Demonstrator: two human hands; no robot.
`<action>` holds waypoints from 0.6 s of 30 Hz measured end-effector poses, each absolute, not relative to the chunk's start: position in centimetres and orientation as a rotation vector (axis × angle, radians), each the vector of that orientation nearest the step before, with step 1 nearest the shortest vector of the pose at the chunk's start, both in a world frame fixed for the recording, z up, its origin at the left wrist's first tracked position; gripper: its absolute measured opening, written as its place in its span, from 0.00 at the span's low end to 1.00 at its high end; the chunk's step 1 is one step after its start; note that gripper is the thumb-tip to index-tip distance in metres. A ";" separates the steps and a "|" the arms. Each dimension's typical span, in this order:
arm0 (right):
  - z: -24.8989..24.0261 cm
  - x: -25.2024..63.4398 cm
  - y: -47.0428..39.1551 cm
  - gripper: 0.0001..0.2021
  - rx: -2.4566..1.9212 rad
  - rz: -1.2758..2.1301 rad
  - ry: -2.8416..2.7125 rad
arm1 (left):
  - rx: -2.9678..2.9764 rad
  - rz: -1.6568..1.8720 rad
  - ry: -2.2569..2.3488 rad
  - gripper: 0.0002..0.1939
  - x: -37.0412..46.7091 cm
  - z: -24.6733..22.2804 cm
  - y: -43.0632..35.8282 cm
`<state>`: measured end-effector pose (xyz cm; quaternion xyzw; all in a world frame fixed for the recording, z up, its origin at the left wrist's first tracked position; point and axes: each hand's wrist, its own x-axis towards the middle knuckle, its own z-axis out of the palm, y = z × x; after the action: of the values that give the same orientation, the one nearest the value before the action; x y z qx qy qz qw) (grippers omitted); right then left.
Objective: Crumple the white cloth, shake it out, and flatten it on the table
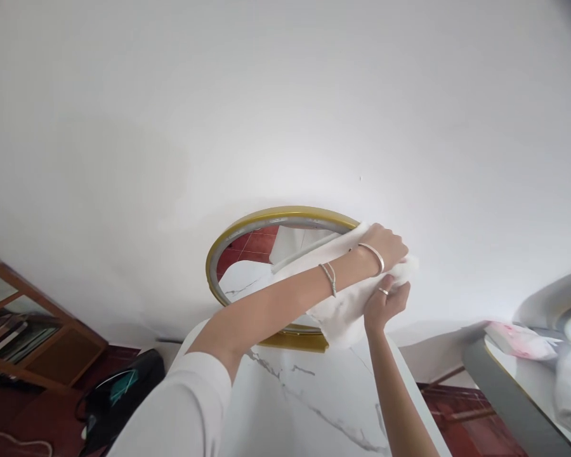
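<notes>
An oval mirror with a gold frame (285, 212) leans against the white wall on a marble-patterned table (299, 393). A white cloth (340, 317) hangs over the mirror's right side and hides that part of it. My left hand (385, 244), with a bracelet at the wrist, is closed on the cloth at the frame's upper right. Just below it, my right hand (385, 304), with a ring on one finger, grips the cloth's right edge between thumb and fingers.
On the left stand a wooden shelf (66, 355) with books and a black bag (124, 393) on the red floor. At the right, a second table (514, 387) holds a pink and white packet (521, 339) and a round object.
</notes>
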<state>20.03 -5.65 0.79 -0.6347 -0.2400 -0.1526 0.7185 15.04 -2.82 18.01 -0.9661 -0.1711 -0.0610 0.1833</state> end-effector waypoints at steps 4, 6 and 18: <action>2.2 19.7 -5.2 0.12 -1.425 -0.426 -0.554 | -2.727 -0.279 -0.500 0.17 13.4 18.7 -2.2; 3.7 19.3 -4.9 0.12 -1.434 -0.500 -0.641 | -2.690 -0.386 -0.525 0.18 11.4 19.3 -1.5; 14.6 8.6 0.2 0.15 -1.258 -1.001 -1.641 | -2.378 -1.344 -0.912 0.23 -8.9 15.8 5.3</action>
<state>8.59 0.23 14.65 -0.4996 -0.6515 -0.3974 0.4099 -8.87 5.25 15.75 -0.8187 -0.3140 -0.4627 0.1306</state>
